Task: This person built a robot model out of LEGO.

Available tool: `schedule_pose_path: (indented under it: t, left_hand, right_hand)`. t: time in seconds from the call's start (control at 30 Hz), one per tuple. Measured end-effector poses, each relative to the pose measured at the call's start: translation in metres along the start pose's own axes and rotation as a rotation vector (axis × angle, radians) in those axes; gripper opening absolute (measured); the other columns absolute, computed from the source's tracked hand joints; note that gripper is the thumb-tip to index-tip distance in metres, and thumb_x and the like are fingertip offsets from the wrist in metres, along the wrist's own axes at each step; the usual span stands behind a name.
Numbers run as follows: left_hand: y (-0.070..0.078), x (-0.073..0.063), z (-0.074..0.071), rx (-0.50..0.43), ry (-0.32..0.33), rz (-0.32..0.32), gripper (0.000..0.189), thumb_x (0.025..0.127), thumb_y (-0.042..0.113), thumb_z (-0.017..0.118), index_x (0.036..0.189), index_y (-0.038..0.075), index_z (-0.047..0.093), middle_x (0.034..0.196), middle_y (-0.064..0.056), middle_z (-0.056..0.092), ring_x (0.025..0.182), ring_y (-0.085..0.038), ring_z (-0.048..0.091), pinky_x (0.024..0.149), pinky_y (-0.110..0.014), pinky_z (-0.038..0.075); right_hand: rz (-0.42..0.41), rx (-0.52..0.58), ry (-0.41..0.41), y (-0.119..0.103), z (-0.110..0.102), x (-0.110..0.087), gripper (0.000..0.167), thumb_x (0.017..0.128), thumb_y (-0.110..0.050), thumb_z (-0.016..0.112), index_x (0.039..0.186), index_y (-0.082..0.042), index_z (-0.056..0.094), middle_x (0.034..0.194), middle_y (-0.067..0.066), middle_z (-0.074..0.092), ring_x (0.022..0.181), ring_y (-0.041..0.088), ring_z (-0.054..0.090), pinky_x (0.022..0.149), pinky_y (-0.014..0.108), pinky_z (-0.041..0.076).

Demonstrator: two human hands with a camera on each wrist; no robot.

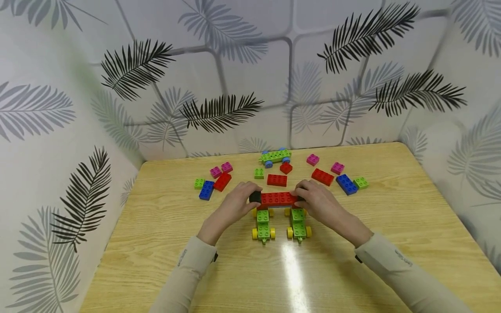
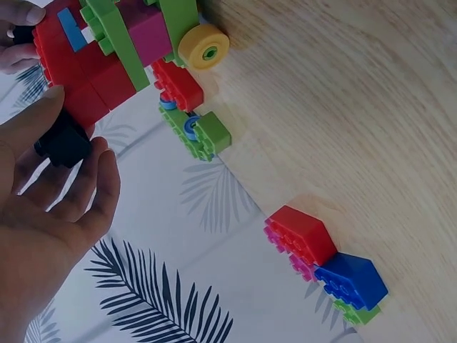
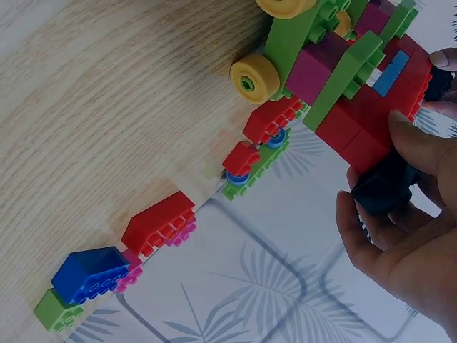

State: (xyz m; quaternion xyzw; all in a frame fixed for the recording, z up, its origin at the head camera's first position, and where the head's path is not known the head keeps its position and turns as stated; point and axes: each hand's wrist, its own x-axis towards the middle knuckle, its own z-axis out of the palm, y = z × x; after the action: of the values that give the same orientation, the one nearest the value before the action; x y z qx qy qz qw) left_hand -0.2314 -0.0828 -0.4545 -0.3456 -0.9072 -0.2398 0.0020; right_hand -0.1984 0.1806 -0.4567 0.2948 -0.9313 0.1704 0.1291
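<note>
A toy brick build stands mid-table on two green wheeled bases [image 1: 263, 230] with yellow wheels [image 3: 255, 78]. Purple bricks [image 3: 314, 68] and green bricks rise from the bases to a row of red bricks [image 1: 271, 199] bridging them. A small blue piece [image 3: 391, 73] shows among the red ones. My left hand [image 1: 237, 202] pinches a black block [image 2: 63, 141] at the row's left end, thumb in front and fingers behind. At the opposite end, my right hand [image 1: 318, 202] grips a second black block [image 3: 385, 184], partly covered by fingers in the head view.
Behind the build lie a green car base [image 1: 275, 156] with blue wheels and a loose red brick [image 1: 277, 180]. Blue [image 1: 206, 190], red, pink and green bricks sit to the left; a similar group with a blue brick [image 1: 346, 184] is on the right. Patterned walls [image 1: 250, 65] border the table.
</note>
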Motion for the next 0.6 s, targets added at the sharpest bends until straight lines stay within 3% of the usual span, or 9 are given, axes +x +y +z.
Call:
schedule_pose_path:
  t: [0.6]
  left_hand:
    - [0.0057,0.0024,-0.0045,0.040,-0.016,0.014,0.034,0.088,0.012,0.071,0.119,0.005,0.058,0.119,-0.009,0.061,0.111,-0.024,0.054,0.094,-0.036,0.049]
  right_hand:
    - [-0.020,-0.006,0.023,0.0025,0.0018,0.0000,0.024,0.078,-0.008,0.080,0.101,-0.005,0.073,0.097,0.008,0.061,0.086,0.024,0.057,0.074,0.037,0.052]
